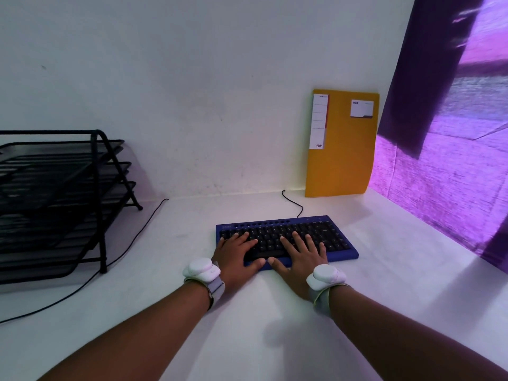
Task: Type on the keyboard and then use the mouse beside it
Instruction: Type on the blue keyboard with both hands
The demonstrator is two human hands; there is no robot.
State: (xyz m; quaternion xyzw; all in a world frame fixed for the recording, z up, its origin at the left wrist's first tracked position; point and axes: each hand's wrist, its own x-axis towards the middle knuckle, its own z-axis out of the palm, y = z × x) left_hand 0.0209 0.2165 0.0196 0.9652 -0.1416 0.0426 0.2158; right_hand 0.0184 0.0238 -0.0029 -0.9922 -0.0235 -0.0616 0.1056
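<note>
— Resting on the keys, are they? Where's the keyboard (287,239)?

— Just right of the frame's centre, blue-framed with black keys, flat on the white desk (170,298). Left hand (236,255) lies flat over its left half, right hand (301,258) over the middle, both with fingers spread, gripping nothing.

— Anything else?

— White wrist devices (202,269) on both arms. Black wire tray (55,204) at the left edge, yellow folder (342,158) leaning on the wall, upper right. No mouse visible.
</note>
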